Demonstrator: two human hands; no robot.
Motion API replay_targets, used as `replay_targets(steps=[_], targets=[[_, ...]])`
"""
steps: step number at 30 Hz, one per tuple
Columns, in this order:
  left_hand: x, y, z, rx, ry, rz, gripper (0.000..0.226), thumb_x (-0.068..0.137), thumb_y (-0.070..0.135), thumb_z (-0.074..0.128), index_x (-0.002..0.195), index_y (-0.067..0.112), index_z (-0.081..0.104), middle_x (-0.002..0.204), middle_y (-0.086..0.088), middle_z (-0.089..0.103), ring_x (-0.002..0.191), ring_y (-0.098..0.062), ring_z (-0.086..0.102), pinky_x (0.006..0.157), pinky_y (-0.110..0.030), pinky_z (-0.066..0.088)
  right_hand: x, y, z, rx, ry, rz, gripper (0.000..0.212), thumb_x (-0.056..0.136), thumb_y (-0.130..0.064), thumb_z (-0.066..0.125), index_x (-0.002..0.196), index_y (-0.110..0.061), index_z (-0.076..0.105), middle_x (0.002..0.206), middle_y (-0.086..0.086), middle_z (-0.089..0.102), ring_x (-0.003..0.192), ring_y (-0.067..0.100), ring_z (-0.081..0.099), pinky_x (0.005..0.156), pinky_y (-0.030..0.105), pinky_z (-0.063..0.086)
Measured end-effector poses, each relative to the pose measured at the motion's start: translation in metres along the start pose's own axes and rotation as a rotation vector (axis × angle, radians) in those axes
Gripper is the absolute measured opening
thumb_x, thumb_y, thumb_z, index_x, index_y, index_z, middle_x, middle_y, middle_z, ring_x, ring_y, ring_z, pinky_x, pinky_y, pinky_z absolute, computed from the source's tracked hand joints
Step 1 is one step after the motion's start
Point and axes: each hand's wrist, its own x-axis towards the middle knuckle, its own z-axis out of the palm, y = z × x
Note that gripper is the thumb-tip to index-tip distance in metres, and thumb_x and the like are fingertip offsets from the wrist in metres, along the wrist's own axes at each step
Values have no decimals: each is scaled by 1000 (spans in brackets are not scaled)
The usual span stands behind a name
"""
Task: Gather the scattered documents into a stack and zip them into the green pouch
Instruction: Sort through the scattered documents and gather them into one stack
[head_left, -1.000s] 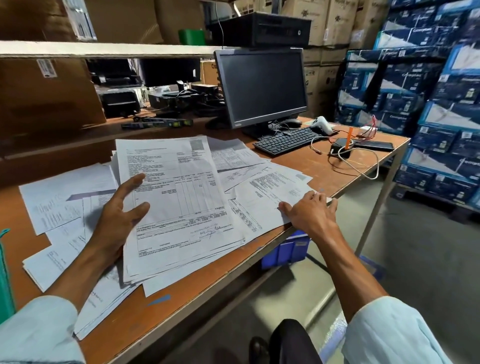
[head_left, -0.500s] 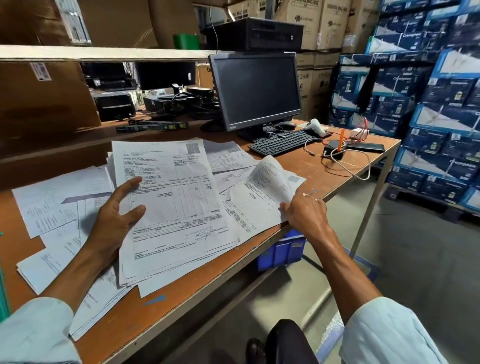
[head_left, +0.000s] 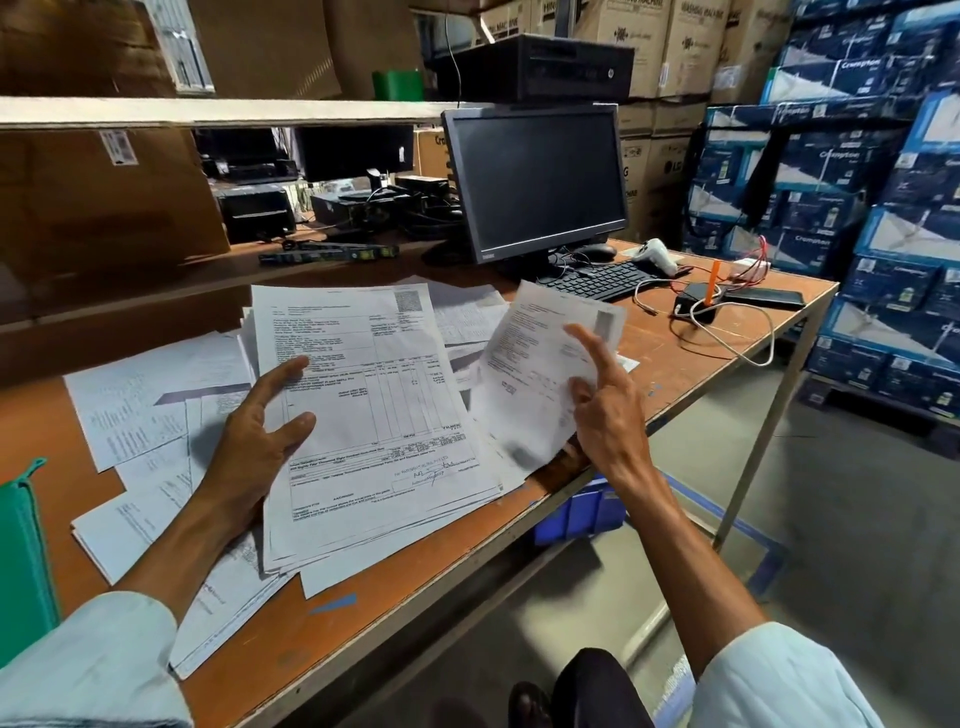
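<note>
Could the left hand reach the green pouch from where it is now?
Probably yes: the left hand merely rests on the stack, and the green pouch lies beside that forearm, only flat sheets between.
</note>
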Motion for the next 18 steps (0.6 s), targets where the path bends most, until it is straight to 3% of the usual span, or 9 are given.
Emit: replay_targets(steps=[3, 7, 8, 10, 12, 13, 14, 16, 18], targets=[[0, -1, 0, 2, 5, 16, 60, 96, -2, 54, 138, 41, 51, 143, 11, 48, 117, -18, 61, 80, -32, 61, 5, -6, 4, -8, 68, -93, 36, 95, -5, 61, 124, -24, 66, 135, 0, 60, 107, 13, 65, 83, 22, 57], [3, -4, -2, 16, -10, 11, 58, 95, -3, 56, 139, 36, 54, 146, 12, 50, 129, -18, 54, 97, -35, 53, 17, -27, -1, 62, 104, -176, 67, 84, -7, 74, 142, -22, 45, 147, 2, 45, 124, 13, 49, 82, 15, 55], [3, -5, -2, 18, -12, 3, 57, 95, -3, 56, 139, 34, 55, 147, 11, 50, 131, -17, 52, 99, -34, 52, 22, -37, -9, 182, 90, -192, 67, 83, -1, 71, 141, -22, 45, 145, 2, 44, 126, 17, 48, 83, 23, 58], [2, -5, -3, 30, -8, -7, 55, 96, -3, 55, 139, 31, 55, 148, 11, 49, 133, -15, 50, 98, -28, 52, 30, -59, -25, 665, -22, -182, 53, 84, 11, 62, 130, -15, 54, 134, 5, 52, 121, 26, 54, 85, 40, 59], [2, -4, -4, 59, -4, -8, 52, 96, -1, 55, 138, 30, 56, 148, 9, 49, 134, -17, 49, 104, -34, 49, 41, -78, -38, 1139, -197, -61, 42, 87, 13, 55, 121, -12, 60, 124, 8, 61, 107, 28, 63, 81, 39, 58], [2, -4, -3, 82, -1, -6, 50, 96, 0, 56, 137, 29, 58, 147, 7, 51, 134, -19, 50, 105, -38, 48, 45, -84, -39, 1224, -244, 11, 40, 88, 12, 53, 119, -13, 61, 117, 9, 66, 98, 25, 67, 77, 35, 59], [1, -3, -3, 85, 1, -4, 48, 96, 1, 57, 135, 30, 59, 146, 5, 52, 132, -21, 52, 104, -38, 49, 50, -87, -35, 1187, -272, 77, 38, 88, 11, 54, 117, -13, 62, 105, 6, 71, 85, 19, 70, 70, 28, 58], [0, 1, -2, 41, 2, -11, 49, 96, 0, 57, 134, 31, 60, 146, 8, 52, 132, -16, 52, 106, -37, 47, 53, -86, -13, 751, -248, 120, 34, 82, 10, 65, 111, -8, 69, 76, -7, 71, 60, 1, 62, 53, 13, 48], [0, 2, -3, 74, -7, 15, 44, 99, 9, 54, 138, 29, 57, 148, 11, 50, 137, -10, 46, 114, -38, 38, 53, -78, 19, 379, -232, 50, 28, 77, 7, 74, 100, -7, 74, 73, -14, 69, 57, -6, 58, 50, 9, 41]])
